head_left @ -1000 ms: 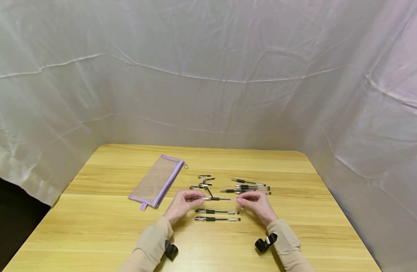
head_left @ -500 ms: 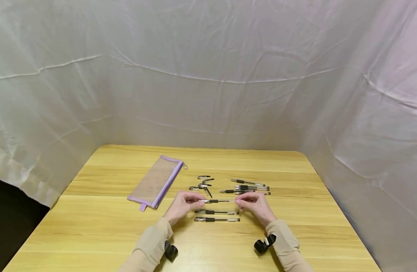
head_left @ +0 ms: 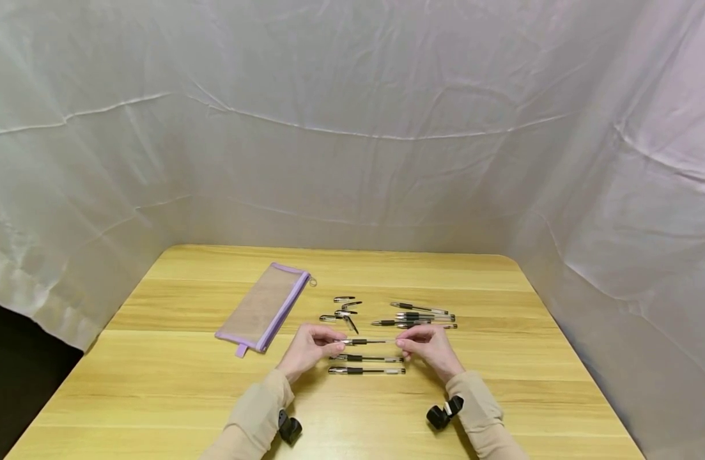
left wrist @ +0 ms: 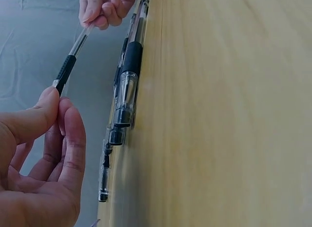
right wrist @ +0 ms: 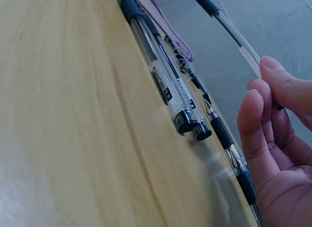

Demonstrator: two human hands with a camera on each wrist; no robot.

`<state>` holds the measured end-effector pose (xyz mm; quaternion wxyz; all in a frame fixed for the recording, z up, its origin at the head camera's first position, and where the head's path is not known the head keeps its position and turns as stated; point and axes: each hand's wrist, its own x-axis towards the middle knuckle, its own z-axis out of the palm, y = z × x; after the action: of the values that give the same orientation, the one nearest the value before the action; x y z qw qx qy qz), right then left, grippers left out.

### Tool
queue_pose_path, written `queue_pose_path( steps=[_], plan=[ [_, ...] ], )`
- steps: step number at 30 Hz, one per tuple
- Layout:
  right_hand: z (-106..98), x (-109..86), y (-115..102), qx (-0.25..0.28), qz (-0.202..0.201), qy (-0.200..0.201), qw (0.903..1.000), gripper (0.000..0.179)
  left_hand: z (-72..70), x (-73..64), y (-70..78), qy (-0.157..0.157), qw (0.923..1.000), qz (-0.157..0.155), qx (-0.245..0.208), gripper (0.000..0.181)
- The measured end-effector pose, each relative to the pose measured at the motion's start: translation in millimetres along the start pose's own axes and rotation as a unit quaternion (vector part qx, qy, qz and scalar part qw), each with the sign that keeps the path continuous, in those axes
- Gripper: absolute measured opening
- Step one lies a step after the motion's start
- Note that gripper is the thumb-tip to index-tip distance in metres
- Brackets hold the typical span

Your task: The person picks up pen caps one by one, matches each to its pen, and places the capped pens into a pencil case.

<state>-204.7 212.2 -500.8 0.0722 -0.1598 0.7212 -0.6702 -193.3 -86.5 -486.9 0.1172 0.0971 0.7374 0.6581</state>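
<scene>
A clear gel pen with a black grip spans the gap between my two hands, raised off the table. My left hand pinches its tip end between thumb and fingers, hiding that end. At the other end, the thumb and fingers of my right hand grip the clear barrel, as the right wrist view shows. Two capped pens lie parallel on the table just below it; in the left wrist view, the nearer capped pen shows its clear cap and black grip.
Several loose pen caps lie beyond my left hand. Several uncapped pens are grouped beyond my right hand. A purple-edged mesh zip pouch rests on the wooden table at left. Pale curtains surround the table.
The pen between my hands has shifted slightly nearer to me, towards the two capped pens. Both hands keep their grip, the right hand drifting slightly left. The things on the table stay put.
</scene>
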Motion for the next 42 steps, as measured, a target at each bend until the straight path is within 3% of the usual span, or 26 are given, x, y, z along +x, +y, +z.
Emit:
queue_pose_path(
  steps=[4, 11, 20, 25, 30, 35, 42],
  plan=[
    [2.1, 0.5, -2.2, -0.009, 0.003, 0.002, 1.0, 0.03, -0.9, 0.0, -0.2, 0.007, 0.9999, -0.009, 0.007, 0.026],
    [1.1, 1.6, -3.5, -0.027, 0.031, 0.012, 0.9991, 0.031, -2.4, 1.2, -1.2, -0.004, 0.9998, 0.004, 0.017, 0.026],
    [-11.5, -0.6, 3.4, -0.022, 0.025, -0.069, 0.997, 0.034, -5.0, 1.3, -4.8, -0.012, 0.9995, 0.0, 0.03, 0.028],
    [-13.4, 0.7, 6.6, -0.024, 0.049, -0.066, 0.9963, 0.032, -4.6, 0.4, -2.1, 0.012, 0.996, -0.01, 0.088, 0.022],
    [-12.6, 0.4, 8.2, -0.094, 0.041, -0.044, 0.9937, 0.025, -4.0, -0.5, -1.7, 0.024, 0.9884, 0.009, 0.15, 0.014],
    [-12.1, -0.7, 7.6, -0.187, 0.007, -0.025, 0.9821, 0.015, -3.9, 1.3, -4.6, 0.027, 0.9821, 0.027, 0.184, 0.011],
    [-11.3, 1.3, 7.0, -0.234, -0.024, -0.029, 0.9715, 0.01, -2.9, 2.9, -6.9, 0.039, 0.9737, 0.04, 0.221, 0.006]
  ],
)
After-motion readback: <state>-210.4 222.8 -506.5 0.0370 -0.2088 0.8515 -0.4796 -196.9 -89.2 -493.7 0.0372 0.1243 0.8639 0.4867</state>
